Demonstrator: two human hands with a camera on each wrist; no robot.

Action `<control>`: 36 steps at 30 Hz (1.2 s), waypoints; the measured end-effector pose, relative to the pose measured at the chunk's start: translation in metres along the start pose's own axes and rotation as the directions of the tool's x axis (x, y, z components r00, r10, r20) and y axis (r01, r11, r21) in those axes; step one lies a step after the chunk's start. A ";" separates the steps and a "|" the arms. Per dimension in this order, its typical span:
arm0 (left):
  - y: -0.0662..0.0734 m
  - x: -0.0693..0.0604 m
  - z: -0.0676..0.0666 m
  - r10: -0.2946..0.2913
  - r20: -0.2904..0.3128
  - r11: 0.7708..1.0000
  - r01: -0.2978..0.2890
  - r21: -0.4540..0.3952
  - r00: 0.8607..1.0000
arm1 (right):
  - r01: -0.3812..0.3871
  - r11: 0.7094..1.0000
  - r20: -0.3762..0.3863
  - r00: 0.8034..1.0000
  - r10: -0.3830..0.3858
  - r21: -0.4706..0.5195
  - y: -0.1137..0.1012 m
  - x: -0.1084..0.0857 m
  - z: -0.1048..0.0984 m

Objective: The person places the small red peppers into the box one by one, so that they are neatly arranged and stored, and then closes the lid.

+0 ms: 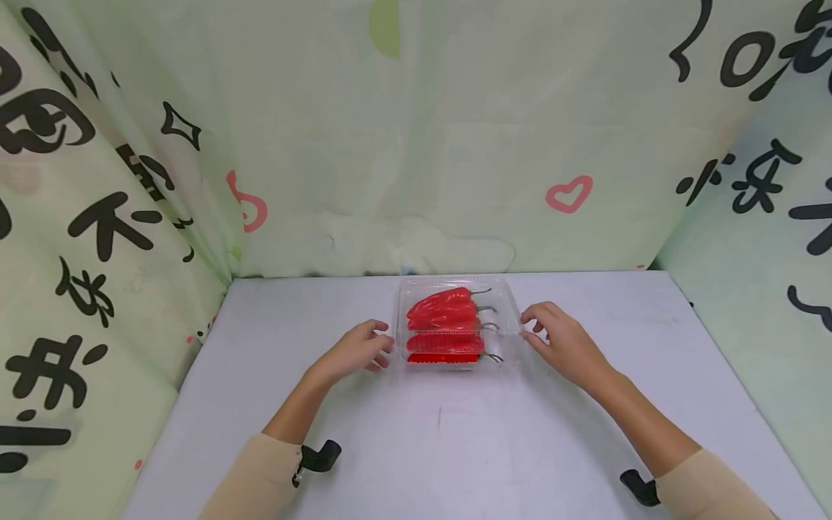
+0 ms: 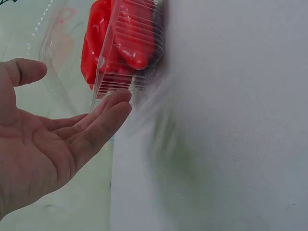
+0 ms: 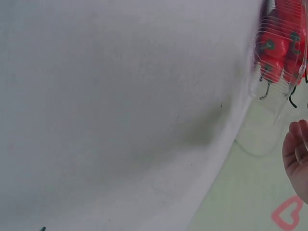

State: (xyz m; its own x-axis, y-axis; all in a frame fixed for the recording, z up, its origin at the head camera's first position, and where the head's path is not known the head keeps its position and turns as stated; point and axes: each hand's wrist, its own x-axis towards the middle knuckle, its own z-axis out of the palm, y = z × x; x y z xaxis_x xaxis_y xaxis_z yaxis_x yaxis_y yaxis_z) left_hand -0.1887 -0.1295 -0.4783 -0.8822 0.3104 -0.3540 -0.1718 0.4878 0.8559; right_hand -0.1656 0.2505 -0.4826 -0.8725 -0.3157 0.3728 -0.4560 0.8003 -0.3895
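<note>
A clear plastic clamshell box (image 1: 513,354) holds several red peppers (image 1: 445,314) with thin stems pointing right. Its see-through lid (image 2: 53,62) stands apart from the ribbed base in the left wrist view. My left hand (image 1: 360,348) is at the box's left side, thumb spread from nearly straight fingers, holding nothing; whether the fingertips touch the plastic I cannot tell. On the opposite side, my right hand (image 1: 562,343) has thumb and forefinger loosely bent and apart, close to the box's right edge. In the right wrist view only part of this hand (image 3: 297,156) shows.
Under the box lies a white tabletop (image 1: 429,448), with the box near its far edge. A pale green printed curtain (image 1: 390,144) hangs directly behind, and more curtain stands along both sides. Black straps (image 1: 318,456) sit at the beige sleeve cuffs.
</note>
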 end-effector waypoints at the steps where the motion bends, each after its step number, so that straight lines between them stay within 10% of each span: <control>1: -0.001 -0.001 0.002 -0.002 0.001 1.000 0.002 0.009 1.000 | -0.007 1.000 0.008 1.000 0.007 0.002 0.000 -0.002 0.001; 15: -0.009 -0.002 0.012 0.022 0.017 1.000 -0.022 0.001 1.000 | -0.079 0.993 0.132 0.989 0.066 0.093 0.003 -0.023 -0.002; 27: -0.013 -0.004 0.013 0.047 0.019 0.999 -0.048 0.013 0.999 | -0.372 0.902 0.462 0.853 0.241 0.217 0.005 -0.024 -0.005; 36: -0.018 -0.002 0.015 0.074 0.062 0.997 -0.075 0.010 0.995 | -0.437 0.831 0.563 0.804 0.190 0.345 0.008 -0.021 0.005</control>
State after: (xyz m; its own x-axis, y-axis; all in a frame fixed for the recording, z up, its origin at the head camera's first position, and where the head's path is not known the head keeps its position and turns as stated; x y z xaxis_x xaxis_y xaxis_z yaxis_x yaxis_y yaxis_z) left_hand -0.1768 -0.1266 -0.4986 -0.8638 0.3954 -0.3121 -0.1009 0.4713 0.8762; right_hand -0.1520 0.2608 -0.4975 -0.8870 -0.3893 -0.2483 -0.0577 0.6270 -0.7769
